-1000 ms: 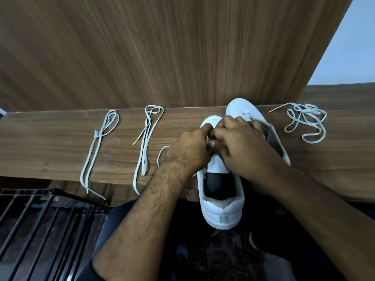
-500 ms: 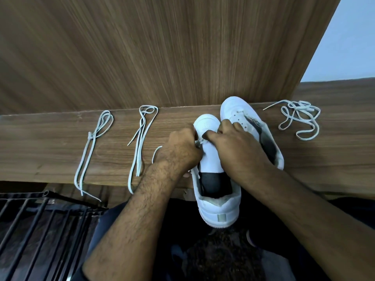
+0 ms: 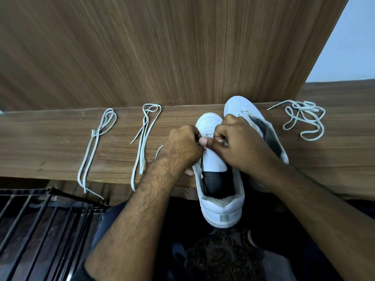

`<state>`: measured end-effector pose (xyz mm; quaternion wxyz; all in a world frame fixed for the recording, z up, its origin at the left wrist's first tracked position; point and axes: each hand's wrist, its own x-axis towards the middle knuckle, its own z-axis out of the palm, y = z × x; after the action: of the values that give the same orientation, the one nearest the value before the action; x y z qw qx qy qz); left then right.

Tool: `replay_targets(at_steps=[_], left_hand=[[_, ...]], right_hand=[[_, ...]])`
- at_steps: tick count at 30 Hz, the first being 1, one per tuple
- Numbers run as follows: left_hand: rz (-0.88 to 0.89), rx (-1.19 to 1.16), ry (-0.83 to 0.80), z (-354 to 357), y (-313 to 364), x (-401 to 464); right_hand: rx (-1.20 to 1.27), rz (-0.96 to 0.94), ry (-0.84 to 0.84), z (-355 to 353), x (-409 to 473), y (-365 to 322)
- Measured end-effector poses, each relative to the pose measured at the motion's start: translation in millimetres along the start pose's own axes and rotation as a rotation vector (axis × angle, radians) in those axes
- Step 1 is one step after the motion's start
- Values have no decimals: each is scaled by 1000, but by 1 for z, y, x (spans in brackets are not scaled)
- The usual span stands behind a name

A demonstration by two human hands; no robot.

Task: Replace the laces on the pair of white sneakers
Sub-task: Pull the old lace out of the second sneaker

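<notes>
Wooden shelf (image 3: 50,138) carries a white sneaker (image 3: 220,191), heel overhanging the edge; left hand (image 3: 182,147) and right hand (image 3: 239,145) curl over its eyelets, pinching a lace (image 3: 159,152). Second sneaker (image 3: 241,106) lies just behind.

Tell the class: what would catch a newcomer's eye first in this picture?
Two hands, left hand and right hand, meet over the near white sneaker at the shelf's front edge. The second sneaker lies behind it. Loose laces flank them: two folded laces left, a tangled one right.

Bare ledge (image 3: 50,142) left; tangled lace (image 3: 304,120) right
</notes>
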<state>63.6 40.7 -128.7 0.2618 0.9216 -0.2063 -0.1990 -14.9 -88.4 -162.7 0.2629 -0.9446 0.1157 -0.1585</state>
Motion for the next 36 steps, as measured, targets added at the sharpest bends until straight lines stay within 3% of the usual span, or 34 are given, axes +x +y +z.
replay_targets(at_steps=[3,5,7,8,12,16,19,23,24,25,27,28,29,32,36], left_hand=[[19,48,6,0,-2,1],[0,33,3,-2,-5,1],[-22,-10,8,-5,-9,2],[-30,-35,6,-7,-10,2],[-34,-35,-18,-6,-10,2],[3,-11,-16,-2,-8,3],[14,-18,-13,-3,-11,1],[47,-69,-37,-4,-14,-1],[46,-77,-47,-4,-14,0],[46,-77,-55,-4,-14,0],[40,-90,-64,-3,-14,1],[41,-99,-64,-3,-15,2],[39,-109,-66,-3,-15,2],[56,-65,-61,-3,-14,1],[79,-63,-70,-3,-13,-1]], right_hand=[[289,12,54,-2,-2,-8],[816,150,12,-8,-3,-18],[1083,235,-32,-16,-4,-25],[992,200,-26,-18,-5,-25],[-94,-36,-149,-15,-13,-18],[-94,19,-177,-5,-9,-10],[252,5,-132,-12,-5,-8],[1311,130,52,-33,-4,-31],[1414,176,71,-39,-4,-35],[1318,184,114,-42,-4,-34],[612,10,242,-42,-7,-22],[246,-83,256,-38,-9,-16],[29,-141,216,-32,-10,-14],[-76,-149,-53,-12,-12,-11],[-172,-72,-126,1,-8,-12]])
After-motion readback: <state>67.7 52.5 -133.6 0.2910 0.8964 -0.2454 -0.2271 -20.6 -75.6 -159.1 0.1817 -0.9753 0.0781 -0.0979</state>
